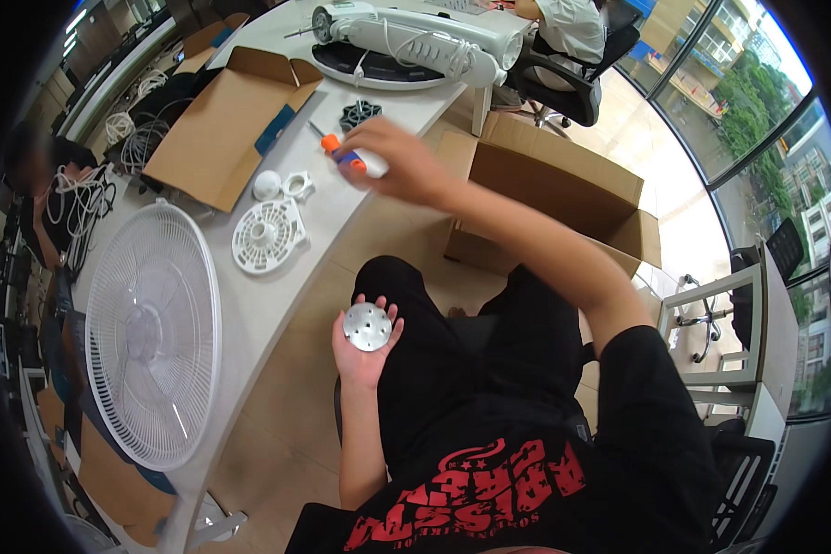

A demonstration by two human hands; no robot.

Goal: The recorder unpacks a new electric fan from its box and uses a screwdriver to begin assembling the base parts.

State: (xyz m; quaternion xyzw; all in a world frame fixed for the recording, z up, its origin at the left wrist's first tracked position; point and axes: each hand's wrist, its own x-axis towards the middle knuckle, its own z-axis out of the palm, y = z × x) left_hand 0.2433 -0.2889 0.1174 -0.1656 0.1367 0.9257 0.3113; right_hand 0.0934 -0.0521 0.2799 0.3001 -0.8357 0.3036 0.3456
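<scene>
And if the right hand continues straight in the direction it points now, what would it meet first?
Probably the open cardboard box on the table, beyond the screwdriver, though the height of the right hand is unclear, so it might pass above.

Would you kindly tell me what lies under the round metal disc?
Under the metal disc is the open left hand, its fingers showing beyond the edge; the palm directly beneath is covered.
</scene>
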